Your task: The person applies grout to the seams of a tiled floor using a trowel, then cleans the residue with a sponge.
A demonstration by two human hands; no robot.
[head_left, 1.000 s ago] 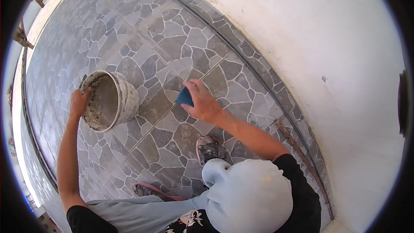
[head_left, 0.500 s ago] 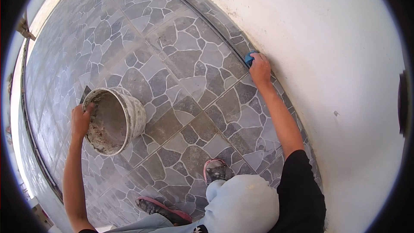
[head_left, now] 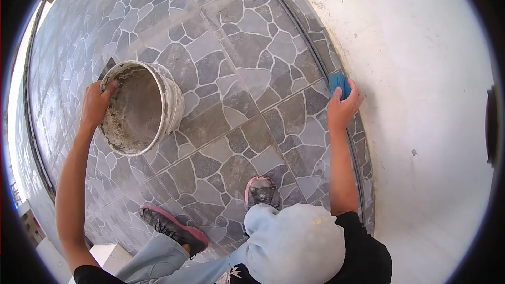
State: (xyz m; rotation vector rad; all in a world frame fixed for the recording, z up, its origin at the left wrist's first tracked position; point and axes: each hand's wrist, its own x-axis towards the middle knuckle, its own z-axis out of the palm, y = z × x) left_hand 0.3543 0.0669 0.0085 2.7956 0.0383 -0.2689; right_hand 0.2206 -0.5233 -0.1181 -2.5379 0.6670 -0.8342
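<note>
My left hand (head_left: 94,102) grips the rim of a white, mortar-smeared bucket (head_left: 173,100), thumb inside and fingers outside. The bucket tips toward me, showing grey residue on its inner wall. A dark, flat blade (head_left: 107,68), like a trowel's, sticks out past the rim by that hand; its handle is hidden. My right hand (head_left: 344,106) is closed around a blue, soft-looking piece like a sponge (head_left: 339,83), thumb on one side and fingers on the other. It sits close beside long dark ribbed bars (head_left: 300,23) that run along the wall.
Grey stone-patterned tiles (head_left: 252,37) with pale joints cover the floor. A white wall (head_left: 421,100) rises on the right. My shoes (head_left: 262,192) stand on the tiles below the bucket. A white block-like edge (head_left: 110,257) shows at the lower left.
The view has shifted, so the floor and bars sit farther right. My right hand has come nearer along the bars with the blue piece. My left hand keeps hold of the bucket.
</note>
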